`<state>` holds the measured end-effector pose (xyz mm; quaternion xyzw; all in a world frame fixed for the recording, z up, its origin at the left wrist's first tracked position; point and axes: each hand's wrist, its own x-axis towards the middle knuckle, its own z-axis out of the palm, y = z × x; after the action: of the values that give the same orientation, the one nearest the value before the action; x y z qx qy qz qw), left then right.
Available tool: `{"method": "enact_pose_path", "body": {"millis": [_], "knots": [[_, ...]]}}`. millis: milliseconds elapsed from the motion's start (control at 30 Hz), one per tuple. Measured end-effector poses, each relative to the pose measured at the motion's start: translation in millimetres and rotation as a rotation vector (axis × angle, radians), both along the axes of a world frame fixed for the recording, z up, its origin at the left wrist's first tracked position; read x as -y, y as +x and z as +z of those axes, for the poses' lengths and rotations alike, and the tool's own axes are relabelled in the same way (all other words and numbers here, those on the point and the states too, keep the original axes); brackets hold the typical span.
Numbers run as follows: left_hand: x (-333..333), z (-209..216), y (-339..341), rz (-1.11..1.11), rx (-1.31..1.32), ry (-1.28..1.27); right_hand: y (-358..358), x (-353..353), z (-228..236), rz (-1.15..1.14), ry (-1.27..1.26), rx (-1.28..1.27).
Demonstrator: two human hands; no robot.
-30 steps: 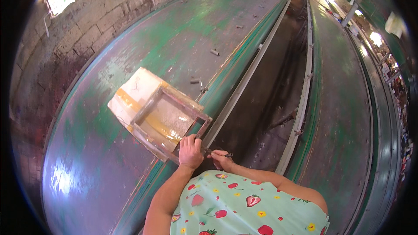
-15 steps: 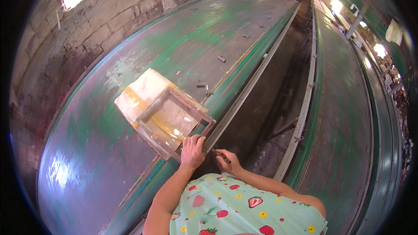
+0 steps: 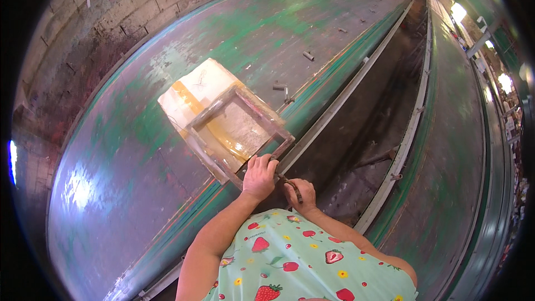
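Observation:
A wooden frame point(image 3: 285, 145) with a mesh-like panel and brown tape lies tilted across the near edge of a long table point(image 3: 128, 150). Part of it overlaps a white board point(image 3: 207, 78) with a yellowish-brown tape strip. My left hand point(image 3: 260, 177) is closed over the frame's near side, fingers together and bent. Just right of it and lower, my right hand point(image 3: 301, 194) is closed around a dark, rusty-looking rod point(image 3: 291, 183). The rod's upper end reaches toward my left fingers. Its contact with the frame is hidden.
Short metal pegs point(image 3: 308, 56) and a small metal bracket point(image 3: 281, 87) stand along the table's edge. A metal rail point(image 3: 340, 103) borders a dark gap, with a second long table point(image 3: 446, 161) to the right. A block wall point(image 3: 128, 22) rises at left.
The whole scene has shifted slightly right and up in view. My right hand has turned the rod, which now points up-left toward my left hand. My left hand stays on the frame.

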<state>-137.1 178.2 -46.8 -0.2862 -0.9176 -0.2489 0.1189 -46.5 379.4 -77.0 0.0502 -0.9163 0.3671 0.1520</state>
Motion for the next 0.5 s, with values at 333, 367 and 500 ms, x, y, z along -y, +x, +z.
{"method": "enact_pose_path", "body": {"millis": [333,367,500], "knots": [[-0.5,-2.2,-4.0,-0.015,0.093,-0.150,-8.2,-8.3,-8.1,0.096,-0.157,0.389],[-0.6,-2.4,-4.5,-0.019,0.094,-0.145,-8.2,-10.0,-10.4,0.098,-0.221,0.416],[-0.6,-4.6,-4.4,-0.022,0.111,-0.149,-8.2,-9.9,-26.2,0.114,-0.375,0.467]]}}
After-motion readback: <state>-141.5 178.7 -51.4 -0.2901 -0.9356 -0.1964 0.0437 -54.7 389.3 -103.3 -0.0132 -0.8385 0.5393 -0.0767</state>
